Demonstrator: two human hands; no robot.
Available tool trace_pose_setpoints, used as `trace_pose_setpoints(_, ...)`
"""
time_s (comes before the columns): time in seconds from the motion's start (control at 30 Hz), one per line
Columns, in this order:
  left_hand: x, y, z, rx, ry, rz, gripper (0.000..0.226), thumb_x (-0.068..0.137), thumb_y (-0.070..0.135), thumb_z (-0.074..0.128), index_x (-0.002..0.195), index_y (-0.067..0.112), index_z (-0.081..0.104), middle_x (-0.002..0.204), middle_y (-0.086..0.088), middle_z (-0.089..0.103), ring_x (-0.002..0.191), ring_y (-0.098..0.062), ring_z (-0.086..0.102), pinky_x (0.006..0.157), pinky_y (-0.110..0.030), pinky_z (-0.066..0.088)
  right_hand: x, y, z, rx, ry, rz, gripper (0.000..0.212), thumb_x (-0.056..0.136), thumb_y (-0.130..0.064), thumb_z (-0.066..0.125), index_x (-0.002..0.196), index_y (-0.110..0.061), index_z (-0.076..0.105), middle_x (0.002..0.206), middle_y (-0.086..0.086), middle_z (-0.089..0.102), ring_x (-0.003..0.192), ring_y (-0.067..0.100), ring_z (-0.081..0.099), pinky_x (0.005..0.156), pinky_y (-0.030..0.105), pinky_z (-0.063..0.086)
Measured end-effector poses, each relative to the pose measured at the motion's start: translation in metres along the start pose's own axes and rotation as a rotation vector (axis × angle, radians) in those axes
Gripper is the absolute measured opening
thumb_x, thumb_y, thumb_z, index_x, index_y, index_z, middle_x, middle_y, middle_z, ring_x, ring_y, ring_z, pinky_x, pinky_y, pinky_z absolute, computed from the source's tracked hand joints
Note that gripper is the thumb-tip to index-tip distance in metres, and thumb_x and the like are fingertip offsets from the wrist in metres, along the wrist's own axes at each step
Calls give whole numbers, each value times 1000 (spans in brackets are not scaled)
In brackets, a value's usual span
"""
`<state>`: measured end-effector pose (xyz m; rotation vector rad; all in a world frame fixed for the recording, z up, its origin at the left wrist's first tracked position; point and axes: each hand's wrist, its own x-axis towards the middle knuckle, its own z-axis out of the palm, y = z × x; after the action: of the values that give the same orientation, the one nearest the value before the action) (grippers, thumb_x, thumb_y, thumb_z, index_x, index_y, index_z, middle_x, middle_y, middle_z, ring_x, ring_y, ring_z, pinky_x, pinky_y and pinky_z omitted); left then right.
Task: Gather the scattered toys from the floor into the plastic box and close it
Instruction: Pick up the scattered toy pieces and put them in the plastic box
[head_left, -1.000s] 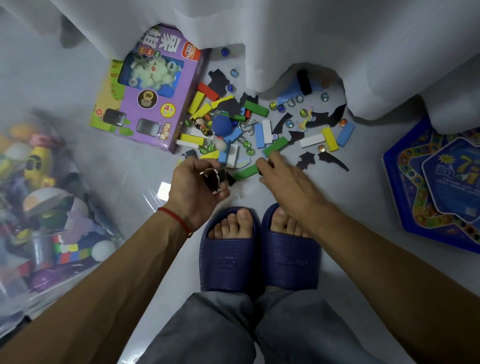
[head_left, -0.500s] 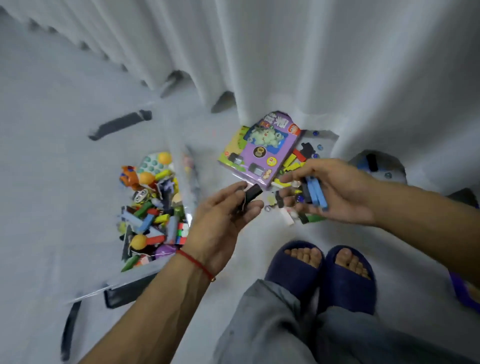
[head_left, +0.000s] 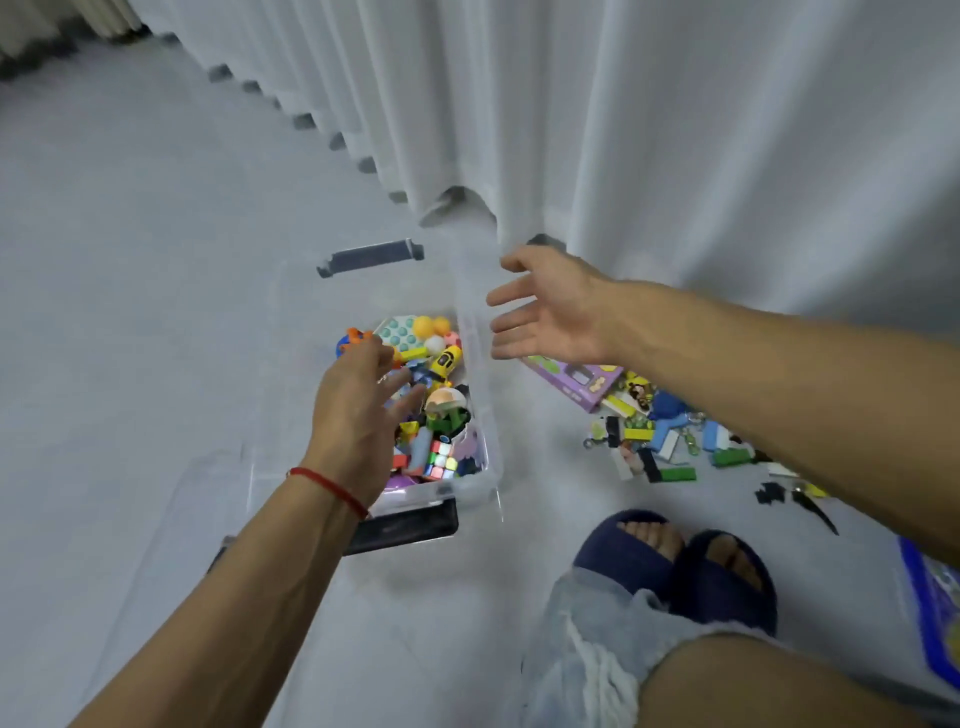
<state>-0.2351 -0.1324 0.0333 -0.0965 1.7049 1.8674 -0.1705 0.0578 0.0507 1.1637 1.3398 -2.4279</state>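
Floor (head_left: 156, 260) pale grey, white curtain (head_left: 675, 130) behind; both hands' grip released.

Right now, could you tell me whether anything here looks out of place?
Yes: loose toy blocks and a purple game box lie on the floor right of the plastic box, which stands open.

One clear plastic box (head_left: 480, 332), two hands, two slippers. One purple game box (head_left: 576, 376). The loose blocks (head_left: 670, 452) number perhaps a dozen; blur prevents counting.
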Motion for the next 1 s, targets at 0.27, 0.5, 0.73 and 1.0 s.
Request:
trace_pose_setpoints(0.27,-10,-111,101,457,-393,81,29,89,-4,53,99,19,67,102,-5,68,95,-24,64,75,-37,58,-67,65,-243,-660,617,7,18,95,-20,58,103,-7,68,96,15,67,81,27,63,67,35,56)
trace_pose_setpoints(0.5,23,-232,177,1126,-783,185,36,86,17,65,120,27,61,115,4,65,95,-12,62,82,-24,47,-77,228,-396,-981,763,203,49,86,-19,70,133,-14,57,135,14,58,115,29,59,98,37,48)
trace_pose_setpoints(0.73,49,-333,250,1408,-1040,621,49,78,20,74,124,12,60,111,-15,57,100,-32,55,84,-38,45,-23,260,-435,-1174,746,56,130,59,-65,84,158,-26,9,162,5,9,147,40,14,113,61,31)
trace_pose_setpoints(1.0,36,-380,286,1540,-993,864,80,73,54,77,135,16,45,121,-14,44,107,-31,45,74,-42,52,4,272,-441,-1208,759,-49,114,61,-53,88,154,-32,27,157,5,22,138,38,24,113,55,32)
